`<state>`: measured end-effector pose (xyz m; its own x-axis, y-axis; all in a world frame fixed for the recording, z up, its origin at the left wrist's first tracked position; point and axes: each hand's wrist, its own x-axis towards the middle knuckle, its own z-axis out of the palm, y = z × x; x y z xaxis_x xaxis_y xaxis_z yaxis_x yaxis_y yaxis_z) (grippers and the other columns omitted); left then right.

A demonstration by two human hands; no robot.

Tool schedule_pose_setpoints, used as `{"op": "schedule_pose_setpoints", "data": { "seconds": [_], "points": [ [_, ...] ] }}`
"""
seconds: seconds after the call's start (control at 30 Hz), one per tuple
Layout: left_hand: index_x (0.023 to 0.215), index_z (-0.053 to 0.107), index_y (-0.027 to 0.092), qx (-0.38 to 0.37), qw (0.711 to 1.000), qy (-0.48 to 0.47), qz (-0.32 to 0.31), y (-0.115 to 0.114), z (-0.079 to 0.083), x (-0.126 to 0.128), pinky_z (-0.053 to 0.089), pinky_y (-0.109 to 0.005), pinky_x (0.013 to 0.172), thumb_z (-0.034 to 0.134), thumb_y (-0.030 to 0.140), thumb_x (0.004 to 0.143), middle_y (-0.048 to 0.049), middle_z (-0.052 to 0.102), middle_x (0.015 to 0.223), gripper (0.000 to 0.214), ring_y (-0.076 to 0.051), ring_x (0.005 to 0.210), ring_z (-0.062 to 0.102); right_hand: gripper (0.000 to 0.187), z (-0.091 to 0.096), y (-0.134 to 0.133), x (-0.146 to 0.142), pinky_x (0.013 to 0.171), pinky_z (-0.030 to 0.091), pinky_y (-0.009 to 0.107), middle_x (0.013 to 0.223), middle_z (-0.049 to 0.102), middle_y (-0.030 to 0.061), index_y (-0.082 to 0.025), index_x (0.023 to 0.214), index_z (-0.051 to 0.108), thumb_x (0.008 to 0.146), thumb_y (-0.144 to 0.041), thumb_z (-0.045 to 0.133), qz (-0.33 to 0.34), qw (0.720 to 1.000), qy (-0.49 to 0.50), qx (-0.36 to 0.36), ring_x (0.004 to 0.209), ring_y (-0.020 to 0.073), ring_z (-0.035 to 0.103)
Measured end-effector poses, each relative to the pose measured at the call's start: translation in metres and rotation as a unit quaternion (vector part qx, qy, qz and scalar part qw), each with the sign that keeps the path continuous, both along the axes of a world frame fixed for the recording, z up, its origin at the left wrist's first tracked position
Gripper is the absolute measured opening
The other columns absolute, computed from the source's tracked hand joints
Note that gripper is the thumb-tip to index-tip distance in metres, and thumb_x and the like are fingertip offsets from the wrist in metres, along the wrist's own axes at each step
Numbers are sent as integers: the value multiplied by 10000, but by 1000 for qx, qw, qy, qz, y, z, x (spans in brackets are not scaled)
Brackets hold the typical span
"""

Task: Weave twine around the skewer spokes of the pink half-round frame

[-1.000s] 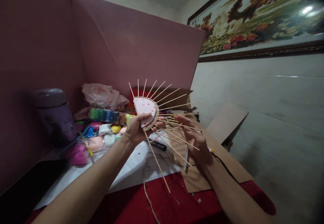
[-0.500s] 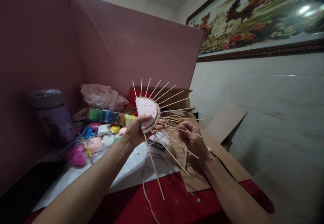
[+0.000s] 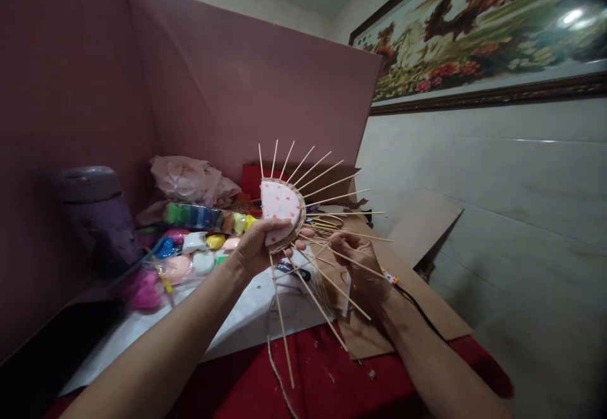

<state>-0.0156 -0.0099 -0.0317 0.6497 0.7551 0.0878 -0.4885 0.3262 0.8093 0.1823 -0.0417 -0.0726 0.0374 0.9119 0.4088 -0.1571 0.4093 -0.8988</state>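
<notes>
A half-round piece (image 3: 281, 207) covered in white fabric with pink-red dots is gripped at its lower edge by my left hand (image 3: 258, 245), thumb on the fabric and fingers behind. Twisted cord is woven round its curved rim, and thin wooden sticks (image 3: 327, 201) fan out from there. On the right, my right hand (image 3: 355, 258) has thumb and fingers pinched on one of the lower sticks. Whether cord is in that pinch too, I cannot tell. A length of twisted cord (image 3: 277, 371) trails over the red cloth below.
Packets of coloured clay (image 3: 203, 217) lie on white paper (image 3: 232, 337) at left, beside a purple flask (image 3: 104, 223). A cardboard sheet (image 3: 365, 333) lies under my right hand, over red cloth (image 3: 327, 381). Dark-handled scissors (image 3: 298, 272) rest beneath the sticks. Pink panels stand behind.
The half-round piece has shifted slightly right and turned clockwise in my left hand, its sticks swinging with it. My right hand has moved slightly left and stays pinched.
</notes>
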Motion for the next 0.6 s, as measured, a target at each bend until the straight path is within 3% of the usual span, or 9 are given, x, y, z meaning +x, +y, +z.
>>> {"op": "schedule_pose_setpoints", "data": {
  "seconds": [0.27, 0.6],
  "points": [
    [1069, 550, 26, -1, 1000, 0, -22, 0, 2, -2, 463, -188, 387, 460, 145, 762, -182, 686, 834, 341, -182, 576, 648, 195, 1, -4, 1, 459, 237, 230, 549, 411, -41, -177, 645, 594, 714, -349, 654, 16, 999, -40, 13, 492, 78, 291],
    [996, 589, 39, 13, 999, -13, -30, 0, 4, -2, 470, -186, 433, 484, 217, 785, -188, 682, 855, 295, -197, 667, 654, 221, 0, -1, 0, 446, 187, 236, 502, 380, -55, -178, 597, 565, 718, -342, 647, 8, 999, -46, 21, 462, 72, 267]
  ]
}}
